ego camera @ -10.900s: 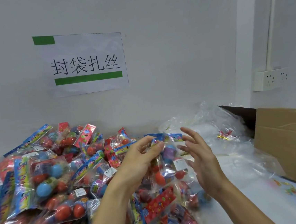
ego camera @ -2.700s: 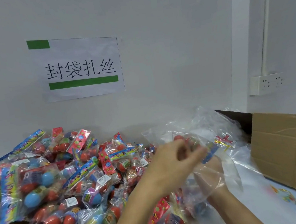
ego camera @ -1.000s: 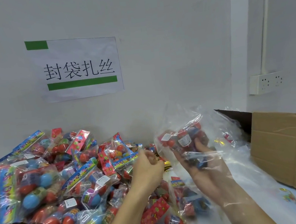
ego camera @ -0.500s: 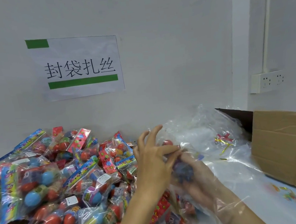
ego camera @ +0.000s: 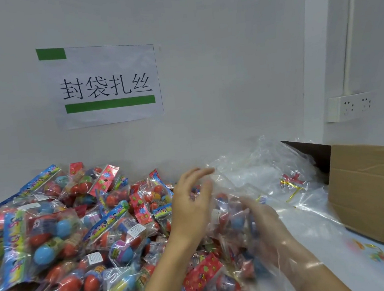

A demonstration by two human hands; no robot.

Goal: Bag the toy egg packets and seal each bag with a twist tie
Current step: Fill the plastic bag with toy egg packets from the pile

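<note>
A pale grey wall closed off the far side, with a white paper sign taped to it carrying black characters and green bars, and a white socket strip further right. Below it I saw a light table heaped on the left with a pile of toy egg packets, red and blue eggs under bright header cards. At the right edge stood a brown cardboard box. Between the pile and the box lay a loose stack of clear bags, and on them a few gold twist ties.

My left hand was raised over the near right of the pile, fingers spread and relaxed, their tips at the upper edge of a clear bag; I could not tell whether they pinched the film. My right hand sat inside that bag, wrapped by the film up the forearm, blurred, and seemed curled round the egg packets already in it, though I could not tell for sure.
</note>
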